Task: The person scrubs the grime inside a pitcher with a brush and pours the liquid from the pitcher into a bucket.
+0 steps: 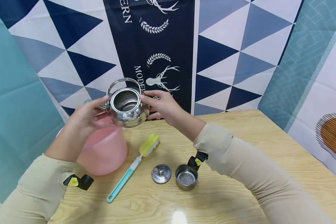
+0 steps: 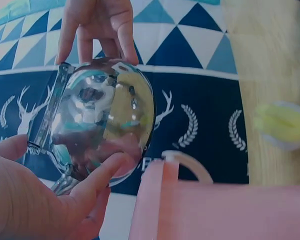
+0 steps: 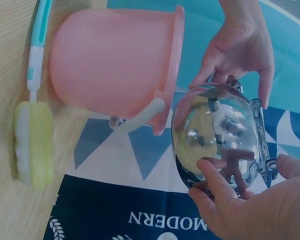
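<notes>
A shiny metal teapot [image 1: 132, 117] is held up at the back of the table, lidless, its round mouth turned toward the head camera and its hoop handle [image 1: 123, 80] upright. My left hand [image 1: 84, 119] grips it on the left by the spout side, thumb near the handle's base. From the right, my right hand [image 1: 165, 107] holds the other side, thumb at the rim and fingers against the body. Both wrist views show fingers of the left hand [image 2: 35, 195] and right hand [image 3: 260, 210] on the polished belly. A pink bucket [image 1: 107, 155] stands below the teapot.
A sponge brush [image 1: 149, 144] with a turquoise handle lies beside the bucket. The round metal lid [image 1: 161, 174] and a small perforated strainer cup [image 1: 186, 177] sit on the wooden table [image 1: 235, 199]. A patterned cloth [image 1: 218, 62] hangs behind.
</notes>
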A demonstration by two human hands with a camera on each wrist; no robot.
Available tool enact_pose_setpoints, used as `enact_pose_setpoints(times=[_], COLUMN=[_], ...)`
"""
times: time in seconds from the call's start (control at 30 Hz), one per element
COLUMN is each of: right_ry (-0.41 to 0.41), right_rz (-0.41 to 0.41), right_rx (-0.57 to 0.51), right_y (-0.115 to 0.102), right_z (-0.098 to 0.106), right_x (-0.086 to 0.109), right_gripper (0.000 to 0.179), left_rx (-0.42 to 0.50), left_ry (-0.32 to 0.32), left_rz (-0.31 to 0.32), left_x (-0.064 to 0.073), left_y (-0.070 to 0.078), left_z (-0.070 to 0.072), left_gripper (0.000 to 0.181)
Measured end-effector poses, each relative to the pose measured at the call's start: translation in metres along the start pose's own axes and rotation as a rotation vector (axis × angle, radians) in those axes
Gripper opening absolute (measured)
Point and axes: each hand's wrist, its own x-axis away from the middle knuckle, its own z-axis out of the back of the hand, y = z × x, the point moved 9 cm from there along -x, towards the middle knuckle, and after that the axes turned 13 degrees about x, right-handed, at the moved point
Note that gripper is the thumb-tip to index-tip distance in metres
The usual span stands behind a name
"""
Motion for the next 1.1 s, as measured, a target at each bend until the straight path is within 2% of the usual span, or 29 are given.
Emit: enact_pose_setpoints(times=[0.17,0.33,0.5,0.7,0.9,1.0,1.1], right_ry=[0.024,0.054,0.078,0.102,0.134,0.150,0.158], right_rz=[0.026,0.033,0.044,0.084,0.129,0.143,0.152], right_rx=[-0.034,-0.058,-0.038,0.004,0.019,0.028,0.045], right_y=[-0.005,-0.008,-0.010,-0.017,-0.024,-0.027,-0.029], right_z=[-0.008,-0.013,-0.018,-0.024,-0.027,-0.029,-0.030], right_x=[-0.005,-0.009,-0.011,-0.014,-0.020,-0.024,-0.028], right_gripper=[0.049,0.050,0.049,0.049,0.049,0.048,0.047], left_rx=[0.005,0.020,0.058,0.101,0.133,0.107,0.046], left_ry=[-0.014,0.026,0.053,0.034,0.019,0.011,0.005], left_rz=[-0.008,-0.013,-0.024,-0.036,-0.029,-0.061,-0.117], left_x=[-0.005,-0.009,-0.012,-0.016,-0.018,-0.018,-0.016], left_y=[0.010,0.019,0.024,0.033,0.040,0.045,0.051], left_z=[0.005,0.011,0.019,0.028,0.027,0.026,0.027], left_gripper=[0.024,0.036,0.032,0.019,0.030,0.029,0.027])
